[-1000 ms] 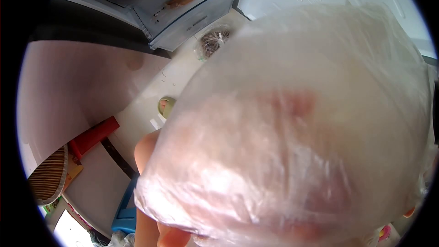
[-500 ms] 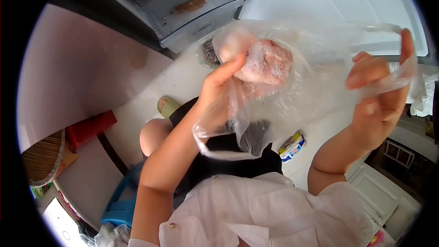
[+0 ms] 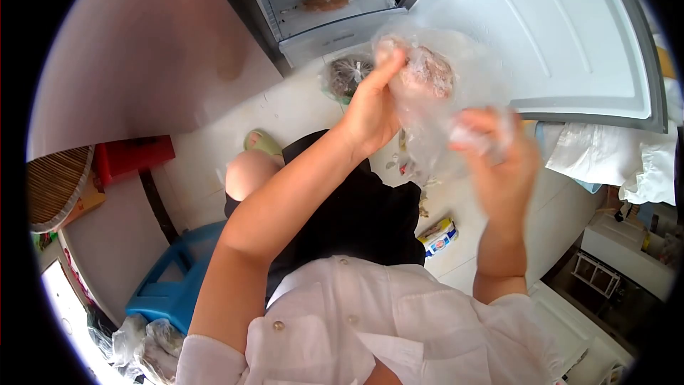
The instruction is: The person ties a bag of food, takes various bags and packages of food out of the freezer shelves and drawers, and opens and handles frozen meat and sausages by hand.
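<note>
My left hand is wrapped round a chunk of frosted pink meat inside a clear plastic bag, thumb on top. The meat looks frozen. My right hand is smeared by motion to the right of the meat, its fingers closed on a bunched part of the bag. Thin plastic hangs between the two hands. Beyond them is an open freezer drawer with a brown flat item lying in it.
The fridge door stands open at the right. A dark bundle in a tied bag lies on the floor below the drawer. A yellow and white packet is near my lap, a blue stool on the left.
My right hand has come in from the far right toward the meat, and the stretched bag is now gathered. My left hand still holds the meat, now farther forward in view.
</note>
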A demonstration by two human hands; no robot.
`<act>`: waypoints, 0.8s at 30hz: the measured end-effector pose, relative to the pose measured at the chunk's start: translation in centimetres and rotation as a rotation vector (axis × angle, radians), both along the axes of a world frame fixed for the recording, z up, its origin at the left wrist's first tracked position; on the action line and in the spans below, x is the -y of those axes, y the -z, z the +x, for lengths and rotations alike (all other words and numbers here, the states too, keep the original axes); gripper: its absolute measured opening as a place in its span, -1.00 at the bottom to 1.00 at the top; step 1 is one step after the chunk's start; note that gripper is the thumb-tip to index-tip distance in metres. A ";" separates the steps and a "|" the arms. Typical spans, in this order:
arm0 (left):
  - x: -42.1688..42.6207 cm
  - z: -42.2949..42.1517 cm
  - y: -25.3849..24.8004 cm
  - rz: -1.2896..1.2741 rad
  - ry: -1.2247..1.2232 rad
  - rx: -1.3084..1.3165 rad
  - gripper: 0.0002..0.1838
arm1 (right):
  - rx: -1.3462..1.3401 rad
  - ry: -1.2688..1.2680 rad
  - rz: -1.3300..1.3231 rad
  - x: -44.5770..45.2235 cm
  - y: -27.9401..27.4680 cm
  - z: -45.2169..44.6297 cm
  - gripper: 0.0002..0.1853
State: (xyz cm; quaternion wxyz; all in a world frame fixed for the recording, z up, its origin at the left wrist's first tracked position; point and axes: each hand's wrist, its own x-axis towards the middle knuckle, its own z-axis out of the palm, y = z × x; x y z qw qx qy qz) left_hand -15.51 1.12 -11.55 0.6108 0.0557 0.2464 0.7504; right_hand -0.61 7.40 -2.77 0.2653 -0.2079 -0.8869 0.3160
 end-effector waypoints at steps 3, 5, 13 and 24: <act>0.2 -0.1 -0.4 0.061 0.034 -0.087 -0.16 | 0.037 0.097 -0.376 -2.0 -6.0 0.0 -0.86; -0.3 -0.1 0.3 0.074 0.003 -0.076 -0.12 | -0.081 0.042 -0.243 -2.1 -7.6 -0.9 -0.86; -0.8 1.6 1.6 -0.086 0.093 -0.086 -0.12 | -0.291 0.065 -0.063 -8.5 -12.5 -4.0 -0.82; -0.4 -1.0 1.7 -0.397 0.017 -1.058 0.17 | 0.024 0.079 0.156 -11.5 -13.5 -3.7 -0.77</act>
